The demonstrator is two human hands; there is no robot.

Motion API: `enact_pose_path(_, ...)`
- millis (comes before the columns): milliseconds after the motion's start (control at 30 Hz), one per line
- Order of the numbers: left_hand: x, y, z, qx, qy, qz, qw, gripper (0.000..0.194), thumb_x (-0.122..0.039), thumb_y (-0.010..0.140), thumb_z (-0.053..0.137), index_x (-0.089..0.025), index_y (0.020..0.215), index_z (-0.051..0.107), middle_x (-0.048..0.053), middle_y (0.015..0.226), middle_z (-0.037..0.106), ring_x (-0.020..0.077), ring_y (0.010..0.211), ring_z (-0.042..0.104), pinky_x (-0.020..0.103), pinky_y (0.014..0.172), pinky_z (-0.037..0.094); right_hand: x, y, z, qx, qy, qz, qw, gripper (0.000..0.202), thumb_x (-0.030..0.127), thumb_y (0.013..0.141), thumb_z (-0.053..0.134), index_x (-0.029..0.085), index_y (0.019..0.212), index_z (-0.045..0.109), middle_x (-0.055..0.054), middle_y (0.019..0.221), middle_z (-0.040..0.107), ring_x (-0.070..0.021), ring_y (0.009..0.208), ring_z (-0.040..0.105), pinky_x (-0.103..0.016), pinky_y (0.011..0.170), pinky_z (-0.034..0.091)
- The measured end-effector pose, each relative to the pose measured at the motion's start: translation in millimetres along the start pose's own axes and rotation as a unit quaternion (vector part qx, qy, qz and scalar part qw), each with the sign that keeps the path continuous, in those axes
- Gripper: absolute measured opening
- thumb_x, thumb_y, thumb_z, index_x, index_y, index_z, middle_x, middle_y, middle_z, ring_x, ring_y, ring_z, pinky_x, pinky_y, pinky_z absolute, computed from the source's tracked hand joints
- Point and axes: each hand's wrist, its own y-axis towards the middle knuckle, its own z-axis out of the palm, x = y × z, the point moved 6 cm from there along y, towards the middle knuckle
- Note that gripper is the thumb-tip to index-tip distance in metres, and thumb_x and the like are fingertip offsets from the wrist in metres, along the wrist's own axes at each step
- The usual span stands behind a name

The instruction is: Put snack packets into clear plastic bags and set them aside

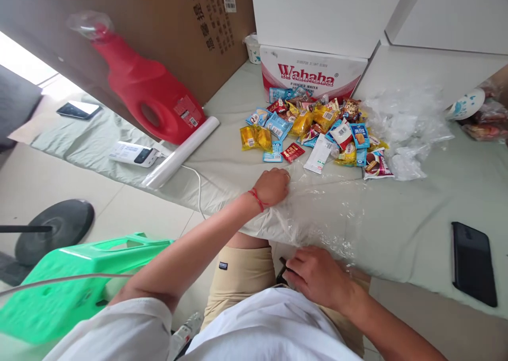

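A sheet of clear plastic film (325, 205) lies spread over the cloth in front of me, its near side reaching the cloth's edge. My left hand (273, 186), with a red string bracelet on the wrist, is closed at the film's left corner and appears to pinch it. Lower down, close to my lap, my right hand (317, 276) is curled round a thin black object (282, 268); most of it is hidden, so its kind is unclear. Beyond the film sits a heap of small wrapped snacks (304, 123) in yellow, blue and red packets.
A roll of plastic film (180, 152) rests at left beside a red jug (154, 91) and a white power bank (133, 154). Behind the snacks stands a Wahaha carton (309, 70). Crumpled clear bags (408, 123) and a black phone (474, 263) are at right; a green stool (79, 287) is lower left.
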Motion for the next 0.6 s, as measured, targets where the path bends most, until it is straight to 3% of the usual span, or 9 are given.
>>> enact_pose_path(67, 11, -4, 0.0, 0.009, -0.059, 0.022, 0.998, 0.027, -0.011, 0.074, 0.07, -0.019, 0.099, 0.075, 0.013, 0.138, 0.066, 0.0324, 0.128, 0.059, 0.044, 0.109, 0.047, -6, -5, -12, -0.011, 0.084, 0.022, 0.996, 0.029, 0.028, 0.104, 0.053, 0.022, 0.08, 0.067, 0.002, 0.071, 0.062, -0.0126, 0.066, 0.058, -0.026, 0.064, 0.042)
enact_pose_path(167, 24, -11, -1.1, 0.003, -0.136, 0.041, 0.99, 0.037, -0.011, 0.069, 0.074, -0.022, 0.105, 0.076, 0.01, 0.146, 0.063, 0.0302, 0.133, 0.059, 0.042, 0.114, 0.045, -18, -1, -42, -0.145, 0.083, 0.087, 0.982, 0.026, 0.042, 0.105, 0.053, 0.021, 0.107, 0.069, -0.004, 0.085, 0.064, -0.0167, 0.078, 0.059, -0.029, 0.072, 0.048)
enact_pose_path(233, 28, -15, 0.0, -0.002, -0.151, 0.04, 0.988, 0.039, -0.013, 0.071, 0.072, -0.024, 0.109, 0.077, 0.009, 0.149, 0.06, 0.0296, 0.136, 0.057, 0.042, 0.115, 0.044, -17, 11, -51, -0.208, 0.002, 0.117, 0.971, 0.057, 0.06, 0.093, 0.064, 0.017, 0.13, 0.062, -0.012, 0.103, 0.065, -0.0256, 0.094, 0.058, -0.038, 0.083, 0.05)
enact_pose_path(267, 28, -16, 1.5, 0.001, -0.147, 0.038, 0.988, 0.041, -0.014, 0.073, 0.071, -0.025, 0.112, 0.076, 0.009, 0.151, 0.059, 0.0292, 0.138, 0.055, 0.043, 0.117, 0.043, -14, 20, -49, -0.21, -0.038, 0.125, 0.969, 0.074, 0.066, 0.086, 0.069, 0.015, 0.138, 0.058, -0.016, 0.111, 0.063, -0.0297, 0.101, 0.056, -0.043, 0.088, 0.049)
enact_pose_path(333, 28, -17, 5.7, 0.016, -0.123, 0.037, 0.992, 0.046, -0.015, 0.077, 0.066, -0.024, 0.121, 0.074, 0.008, 0.156, 0.053, 0.0287, 0.143, 0.05, 0.044, 0.12, 0.04, -9, 41, -32, -0.177, -0.093, 0.137, 0.97, 0.082, 0.066, 0.082, 0.073, 0.014, 0.143, 0.054, -0.019, 0.118, 0.061, -0.0328, 0.105, 0.053, -0.047, 0.09, 0.048)
enact_pose_path(467, 26, -16, 8.5, 0.045, -0.066, 0.044, 0.996, 0.059, -0.011, 0.077, 0.056, -0.022, 0.133, 0.069, 0.005, 0.161, 0.048, 0.0271, 0.147, 0.044, 0.042, 0.123, 0.038, 1, 73, 14, -0.087, -0.152, 0.095, 0.98, 0.03, 0.03, 0.1, 0.06, 0.017, 0.127, 0.064, -0.012, 0.103, 0.064, -0.0279, 0.099, 0.054, -0.043, 0.085, 0.047)
enact_pose_path(533, 24, -15, 3.9, 0.044, -0.039, 0.035, 0.998, 0.056, -0.01, 0.077, 0.054, -0.022, 0.129, 0.072, 0.006, 0.156, 0.053, 0.0268, 0.142, 0.05, 0.04, 0.121, 0.039, 5, 80, 32, -0.042, -0.158, 0.032, 0.986, 0.028, 0.018, 0.101, 0.053, 0.013, 0.126, 0.063, -0.011, 0.101, 0.065, -0.0257, 0.098, 0.055, -0.04, 0.084, 0.047)
enact_pose_path(600, 21, -13, -3.5, 0.036, -0.007, 0.004, 0.999, 0.044, -0.015, 0.083, 0.051, -0.019, 0.119, 0.077, 0.011, 0.143, 0.064, 0.0286, 0.131, 0.058, 0.042, 0.116, 0.042, 6, 83, 40, -0.007, -0.153, -0.009, 0.988, 0.036, 0.017, 0.1, 0.052, 0.011, 0.135, 0.057, -0.011, 0.104, 0.065, -0.0243, 0.097, 0.056, -0.037, 0.079, 0.048)
